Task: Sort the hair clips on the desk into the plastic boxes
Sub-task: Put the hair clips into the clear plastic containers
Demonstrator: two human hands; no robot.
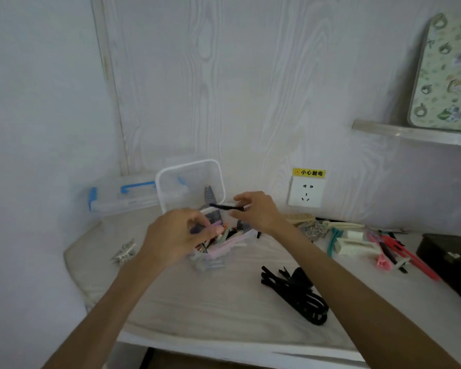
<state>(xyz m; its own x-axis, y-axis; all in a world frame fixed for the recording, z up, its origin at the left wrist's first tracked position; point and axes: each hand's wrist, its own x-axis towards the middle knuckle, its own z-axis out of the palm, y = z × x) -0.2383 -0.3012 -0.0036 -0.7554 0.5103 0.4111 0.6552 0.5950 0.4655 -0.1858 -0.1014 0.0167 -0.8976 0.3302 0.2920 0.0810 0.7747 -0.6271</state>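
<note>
While the left hand (pixel 180 233) grips clips, right hand (pixel 256 209) pinches a black clip (pixel 225 206).

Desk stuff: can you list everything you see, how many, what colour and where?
open box: one, clear, lid up, back middle, clips inside
shut box: one, clear with blue latches, back left
black clips: a pile, front middle
silver clips: a small pile, left
mixed clips: many, red, pink, green, cream, right
dark box: one, far right
socket: one, white, wall
left hand: in open box, on clips
right hand: holds one black clip
</note>
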